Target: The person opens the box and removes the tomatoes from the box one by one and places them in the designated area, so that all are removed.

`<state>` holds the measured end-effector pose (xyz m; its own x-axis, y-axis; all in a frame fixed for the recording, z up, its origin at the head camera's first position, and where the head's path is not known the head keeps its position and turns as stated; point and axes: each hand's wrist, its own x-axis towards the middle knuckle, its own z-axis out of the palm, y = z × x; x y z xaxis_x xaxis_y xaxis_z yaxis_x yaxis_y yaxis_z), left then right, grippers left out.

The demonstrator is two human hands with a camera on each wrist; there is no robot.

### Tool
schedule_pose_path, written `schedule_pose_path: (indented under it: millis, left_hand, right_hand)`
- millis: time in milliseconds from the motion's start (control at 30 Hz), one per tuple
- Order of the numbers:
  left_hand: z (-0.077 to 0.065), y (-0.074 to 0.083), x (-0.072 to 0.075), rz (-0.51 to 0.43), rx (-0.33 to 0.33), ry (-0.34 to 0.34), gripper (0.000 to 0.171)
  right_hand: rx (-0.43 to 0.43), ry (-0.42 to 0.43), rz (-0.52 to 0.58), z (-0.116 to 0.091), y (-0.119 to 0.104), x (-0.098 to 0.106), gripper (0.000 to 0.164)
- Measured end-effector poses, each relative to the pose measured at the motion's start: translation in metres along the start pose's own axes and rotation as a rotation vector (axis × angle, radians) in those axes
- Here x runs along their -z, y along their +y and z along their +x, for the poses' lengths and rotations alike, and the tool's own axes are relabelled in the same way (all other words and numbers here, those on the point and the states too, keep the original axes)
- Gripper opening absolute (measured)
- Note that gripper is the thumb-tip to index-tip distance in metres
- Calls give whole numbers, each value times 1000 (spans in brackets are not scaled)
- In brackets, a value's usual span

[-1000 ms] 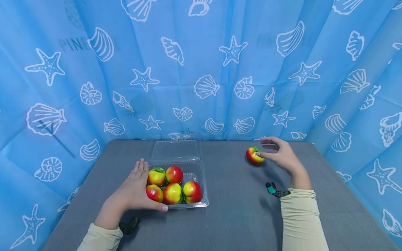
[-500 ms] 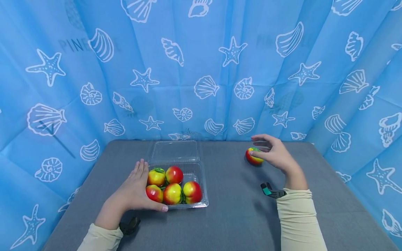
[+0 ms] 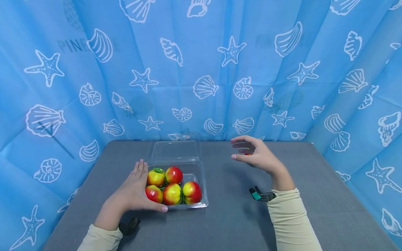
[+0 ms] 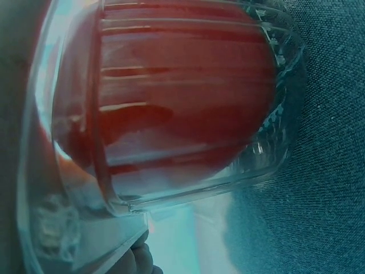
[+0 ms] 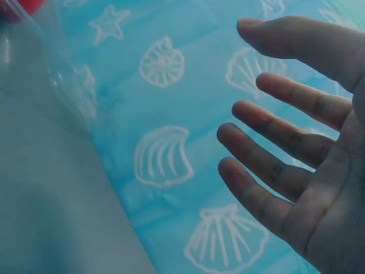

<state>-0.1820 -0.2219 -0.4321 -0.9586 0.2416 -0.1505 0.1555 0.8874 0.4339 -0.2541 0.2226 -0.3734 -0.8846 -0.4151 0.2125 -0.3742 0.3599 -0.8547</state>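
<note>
My left hand [image 3: 133, 191] rests along the left side of a clear plastic clamshell box [image 3: 197, 171], fingers straight and thumb along the front edge. Several red-and-yellow, peach-like fruits [image 3: 172, 194] with green leaves lie inside; the right rear part of the box is bare. In the left wrist view a red fruit [image 4: 188, 97] shows through the ribbed clear wall. My right hand [image 3: 259, 157] hovers right of the box, fingers spread and holding nothing. Behind it, a loose fruit [image 3: 248, 154] is mostly hidden, just a bit of red showing between the fingers.
The box's transparent lid [image 3: 174, 150] lies folded back toward the rear of the grey-covered table [image 3: 220, 223]. A blue curtain [image 3: 216, 52] with white shells and starfish hangs behind the table and along its sides. Both wrists carry dark straps [image 3: 262, 196].
My right hand has moved left, passing in front of the loose fruit, which is now mostly covered from view. The left hand and the box stay in place.
</note>
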Motion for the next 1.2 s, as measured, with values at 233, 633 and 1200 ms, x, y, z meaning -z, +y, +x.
schedule_pose_path:
  millis: [233, 633, 1200]
  left_hand:
    - [0, 0, 1, -1, -1, -1, 164]
    - [0, -1, 0, -2, -1, 2, 164]
    - [0, -1, -1, -6, 5, -3, 164]
  right_hand:
    - [29, -80, 41, 6, -9, -23, 52]
    - [15, -216, 19, 16, -19, -64, 53]
    - [87, -390, 49, 20, -19, -112, 48]
